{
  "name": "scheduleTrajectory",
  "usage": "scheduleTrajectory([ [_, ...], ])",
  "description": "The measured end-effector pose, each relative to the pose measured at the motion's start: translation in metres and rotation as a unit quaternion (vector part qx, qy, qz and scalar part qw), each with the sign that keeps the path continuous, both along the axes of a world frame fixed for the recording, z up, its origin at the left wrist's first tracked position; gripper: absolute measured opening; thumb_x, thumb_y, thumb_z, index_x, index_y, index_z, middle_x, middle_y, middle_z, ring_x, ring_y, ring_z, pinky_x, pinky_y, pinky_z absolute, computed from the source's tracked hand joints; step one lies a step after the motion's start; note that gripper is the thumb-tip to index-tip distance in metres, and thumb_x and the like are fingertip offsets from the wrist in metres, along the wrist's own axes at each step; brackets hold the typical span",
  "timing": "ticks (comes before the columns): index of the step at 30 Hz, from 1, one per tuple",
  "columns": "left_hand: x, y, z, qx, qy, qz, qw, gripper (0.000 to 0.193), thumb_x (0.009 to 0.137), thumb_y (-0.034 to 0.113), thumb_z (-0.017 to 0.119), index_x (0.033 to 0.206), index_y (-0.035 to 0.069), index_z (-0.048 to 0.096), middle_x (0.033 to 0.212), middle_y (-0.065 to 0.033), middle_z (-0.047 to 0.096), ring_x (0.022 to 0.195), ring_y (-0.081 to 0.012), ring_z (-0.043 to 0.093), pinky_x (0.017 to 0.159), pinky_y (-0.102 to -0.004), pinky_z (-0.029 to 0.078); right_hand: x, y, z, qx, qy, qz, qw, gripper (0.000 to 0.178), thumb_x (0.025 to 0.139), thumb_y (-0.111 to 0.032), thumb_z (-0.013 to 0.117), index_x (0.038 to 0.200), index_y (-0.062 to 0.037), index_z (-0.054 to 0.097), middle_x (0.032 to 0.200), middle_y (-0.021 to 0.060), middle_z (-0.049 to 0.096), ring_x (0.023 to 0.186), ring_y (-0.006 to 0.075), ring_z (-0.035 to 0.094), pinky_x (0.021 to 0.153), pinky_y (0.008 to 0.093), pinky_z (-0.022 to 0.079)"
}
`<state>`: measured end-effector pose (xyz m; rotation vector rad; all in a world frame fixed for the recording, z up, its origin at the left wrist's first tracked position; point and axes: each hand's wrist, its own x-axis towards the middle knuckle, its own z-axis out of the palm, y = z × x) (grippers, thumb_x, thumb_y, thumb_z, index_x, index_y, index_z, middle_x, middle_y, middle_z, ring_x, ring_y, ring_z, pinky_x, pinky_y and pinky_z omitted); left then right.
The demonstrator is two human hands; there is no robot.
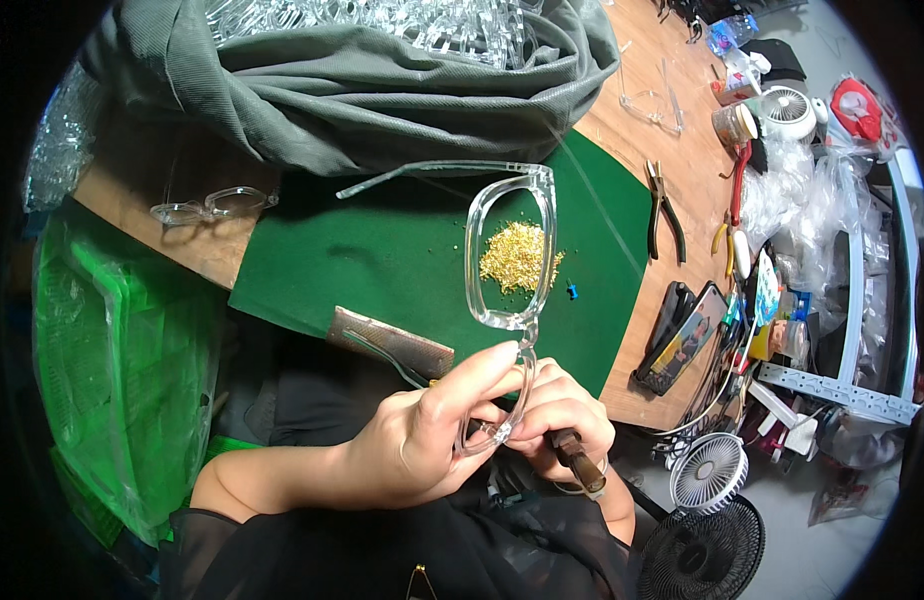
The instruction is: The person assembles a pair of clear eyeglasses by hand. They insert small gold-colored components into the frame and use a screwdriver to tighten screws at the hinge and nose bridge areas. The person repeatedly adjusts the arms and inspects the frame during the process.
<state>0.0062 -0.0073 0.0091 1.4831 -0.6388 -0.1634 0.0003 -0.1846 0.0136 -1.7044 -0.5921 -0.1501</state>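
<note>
A clear plastic eyeglass frame (474, 260) stands upright in front of me, one temple stretching out to the left at its top. My left hand (422, 430) pinches the frame's lower lens rim. Close beside it, my right hand (567, 410) is closed around a tool with a translucent brown handle (579, 466); its tip is hidden behind fingers and frame. Behind the upper lens opening, a heap of tiny gold metal pieces (517, 258) lies on the green mat (322, 260). Near the heap is a blue push pin (572, 291).
A grey cloth (352, 105) bundles many clear frame parts at the back. Another clear pair of glasses (222, 203) lies at left, above a green crate (122, 370). Black-handled pliers (665, 215), a phone (690, 340) and small fans (709, 473) are at right.
</note>
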Motion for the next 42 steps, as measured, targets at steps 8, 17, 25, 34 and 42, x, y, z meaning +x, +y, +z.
scheduleTrajectory([
  [8, 0.0029, 0.0022, 0.0020, -0.072, 0.137, -0.051, 0.987, 0.091, 0.075, -0.013, 0.065, 0.140, 0.007, 0.004, 0.123, -0.0267, 0.048, 0.092, -0.0193, 0.063, 0.079, -0.0265, 0.050, -0.0017, -0.0009, -0.0013, 0.008, 0.010, 0.003, 1.000, 0.019, 0.068, 0.001, 0.072, 0.082, -0.0037, 0.061, 0.075, 0.0057, 0.060, 0.063, 0.0190, 0.056, 0.057, 0.0300, 0.041],
  [17, 0.0030, 0.0024, 0.0033, -0.074, 0.132, -0.053, 0.987, 0.092, 0.074, -0.014, 0.063, 0.140, 0.007, 0.003, 0.123, -0.0251, 0.049, 0.090, -0.0165, 0.063, 0.080, -0.0249, 0.049, -0.0031, 0.0010, -0.0010, 0.020, 0.001, -0.005, 1.000, 0.019, 0.069, 0.001, 0.073, 0.083, -0.0042, 0.063, 0.076, 0.0054, 0.061, 0.062, 0.0187, 0.056, 0.057, 0.0299, 0.041],
  [25, 0.0039, 0.0027, 0.0029, -0.079, 0.118, -0.048, 0.989, 0.092, 0.074, -0.015, 0.062, 0.140, 0.007, 0.003, 0.124, -0.0260, 0.048, 0.090, -0.0177, 0.063, 0.079, -0.0253, 0.049, -0.0027, 0.0029, 0.0012, 0.020, 0.009, -0.005, 1.000, 0.016, 0.071, -0.001, 0.073, 0.083, -0.0045, 0.063, 0.075, 0.0049, 0.061, 0.062, 0.0184, 0.057, 0.057, 0.0305, 0.041],
  [34, 0.0039, 0.0027, 0.0015, -0.075, 0.097, -0.057, 0.991, 0.091, 0.074, -0.015, 0.062, 0.140, 0.007, 0.003, 0.124, -0.0270, 0.047, 0.090, -0.0183, 0.063, 0.079, -0.0257, 0.048, -0.0063, 0.0013, -0.0016, 0.029, 0.004, -0.006, 1.000, 0.018, 0.070, -0.001, 0.074, 0.083, -0.0042, 0.063, 0.075, 0.0053, 0.062, 0.062, 0.0182, 0.057, 0.058, 0.0303, 0.041],
  [42, 0.0054, 0.0058, -0.0021, -0.088, 0.101, -0.066, 0.989, 0.091, 0.075, -0.014, 0.062, 0.140, 0.008, 0.003, 0.123, -0.0271, 0.049, 0.091, -0.0185, 0.063, 0.080, -0.0257, 0.049, -0.0061, 0.0030, 0.0020, 0.003, 0.012, -0.002, 1.000, 0.019, 0.070, -0.002, 0.074, 0.085, -0.0046, 0.063, 0.075, 0.0050, 0.062, 0.062, 0.0174, 0.057, 0.058, 0.0298, 0.041],
])
